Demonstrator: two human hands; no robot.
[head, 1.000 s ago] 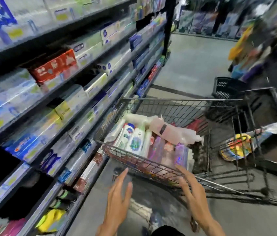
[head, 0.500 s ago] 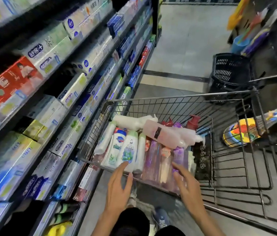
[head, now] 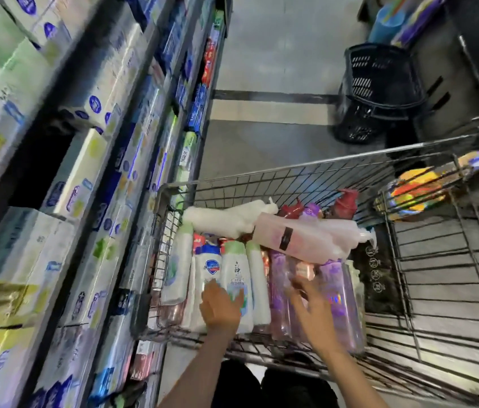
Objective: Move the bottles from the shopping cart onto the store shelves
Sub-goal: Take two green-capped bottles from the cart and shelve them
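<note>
A wire shopping cart (head: 306,169) stands in the aisle, its near end packed with bottles lying side by side. White bottles with green caps (head: 236,269) fill the left part, clear purple bottles (head: 334,287) the right. A large pink pump bottle (head: 306,238) and a white pump bottle (head: 223,219) lie across the top. My left hand (head: 220,307) reaches in with straight fingers over the white bottles. My right hand (head: 310,304) hovers with spread fingers over the purple bottles. Neither hand holds anything.
Store shelves (head: 85,178) packed with boxed goods run along the left, close against the cart. A black plastic basket (head: 379,83) stands on the floor beyond the cart. A colourful package (head: 415,189) lies in a rack at the right. Grey floor (head: 276,54) stretches ahead.
Both hands have moved forward from the cart's near rim to over the bottles inside. The view has tilted down and closer to the cart.
</note>
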